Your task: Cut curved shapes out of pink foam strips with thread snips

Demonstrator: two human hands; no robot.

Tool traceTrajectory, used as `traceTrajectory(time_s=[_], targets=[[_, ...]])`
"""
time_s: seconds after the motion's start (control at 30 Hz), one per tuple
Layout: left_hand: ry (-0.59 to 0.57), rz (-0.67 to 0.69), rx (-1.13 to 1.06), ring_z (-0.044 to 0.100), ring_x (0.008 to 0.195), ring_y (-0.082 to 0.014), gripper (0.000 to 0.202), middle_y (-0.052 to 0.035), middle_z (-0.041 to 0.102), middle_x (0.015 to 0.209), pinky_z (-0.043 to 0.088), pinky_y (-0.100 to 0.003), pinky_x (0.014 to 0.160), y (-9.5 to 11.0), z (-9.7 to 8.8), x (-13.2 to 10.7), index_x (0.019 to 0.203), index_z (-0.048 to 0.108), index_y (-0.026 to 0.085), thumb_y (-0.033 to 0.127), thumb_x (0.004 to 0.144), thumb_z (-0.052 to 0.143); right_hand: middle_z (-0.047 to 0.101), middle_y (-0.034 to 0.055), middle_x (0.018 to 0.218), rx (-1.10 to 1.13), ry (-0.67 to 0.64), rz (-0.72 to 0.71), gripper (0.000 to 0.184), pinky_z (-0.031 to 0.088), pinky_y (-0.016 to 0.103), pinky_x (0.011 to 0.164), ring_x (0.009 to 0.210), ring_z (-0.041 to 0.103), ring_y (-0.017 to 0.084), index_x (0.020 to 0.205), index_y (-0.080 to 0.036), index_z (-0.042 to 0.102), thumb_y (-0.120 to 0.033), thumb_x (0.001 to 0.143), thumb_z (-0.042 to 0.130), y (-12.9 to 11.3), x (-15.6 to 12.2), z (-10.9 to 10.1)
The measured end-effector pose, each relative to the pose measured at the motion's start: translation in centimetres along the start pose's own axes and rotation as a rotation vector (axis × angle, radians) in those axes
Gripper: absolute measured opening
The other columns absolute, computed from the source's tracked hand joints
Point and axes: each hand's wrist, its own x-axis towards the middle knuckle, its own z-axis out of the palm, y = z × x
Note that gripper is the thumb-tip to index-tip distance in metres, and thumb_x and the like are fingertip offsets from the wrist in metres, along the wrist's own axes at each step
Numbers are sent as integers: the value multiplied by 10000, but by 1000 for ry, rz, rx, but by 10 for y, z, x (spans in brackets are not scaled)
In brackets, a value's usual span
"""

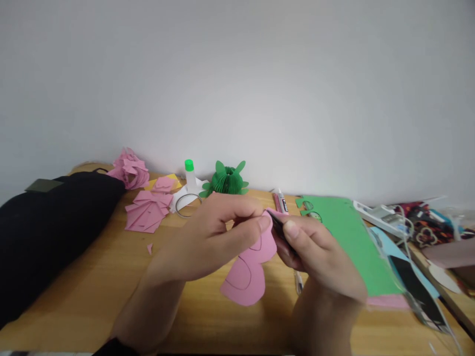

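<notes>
My left hand [222, 230] pinches a pink paper cutout [247, 279] between thumb and fingers above the table. The cutout has scalloped, rounded lobes with dark curved lines drawn on them, and its lower part hangs free. Close beside it on the right, my right hand [315, 242] is closed round a dark, narrow tool [278, 227] whose tip meets the paper's upper edge near my left fingertips. Most of that tool is covered by my fingers, so I cannot make out its kind.
A green paper honeycomb piece [228, 181], a glue stick [190, 175], a ring [178, 206] and folded pink papers [148, 211] lie toward the wall. On the left is a black bag-like item [55, 227]. Green sheets [345, 242] and a power strip [382, 217] are on the right.
</notes>
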Motion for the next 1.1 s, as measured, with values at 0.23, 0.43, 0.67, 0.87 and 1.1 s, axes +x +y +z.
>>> traceTrajectory(time_s=[0.23, 0.43, 0.67, 0.87, 1.1], targets=[[-32, 11, 30, 262, 491, -88, 387, 53, 257, 517, 234, -268, 454, -1, -4, 0, 552, 270, 193, 152, 874, 479, 336, -66, 504, -43, -11, 1, 504, 214, 223, 397, 443, 254, 66, 593, -197, 387, -454, 1025, 433, -2, 0, -1], [-42, -29, 25, 253, 498, -91, 391, 56, 249, 524, 226, -265, 460, 0, -3, 0, 549, 264, 192, 148, 873, 478, 326, -70, 504, -58, -20, 9, 489, 213, 235, 396, 439, 235, 73, 605, -207, 381, -457, 1022, 433, -2, 0, -2], [-49, -20, -4, 257, 500, -86, 384, 58, 263, 526, 243, -269, 469, 0, -4, -2, 559, 270, 187, 136, 878, 479, 333, -66, 510, -75, -4, 23, 494, 218, 238, 402, 443, 245, 73, 603, -207, 378, -463, 1022, 428, -3, -1, -1], [-35, -1, 11, 260, 506, -85, 384, 57, 251, 527, 242, -271, 474, 0, -3, 0, 559, 264, 183, 123, 875, 475, 332, -69, 505, -57, -5, 9, 492, 211, 223, 393, 441, 242, 67, 604, -200, 384, -449, 1027, 431, -1, -2, -1], [14, 63, 121, 408, 614, -106, 363, 38, 371, 624, 362, -251, 571, -1, -2, 0, 550, 375, 186, 147, 889, 498, 322, -72, 491, -46, 18, 9, 504, 209, 226, 387, 428, 236, 68, 590, -206, 376, -468, 1015, 441, -3, -1, -1]])
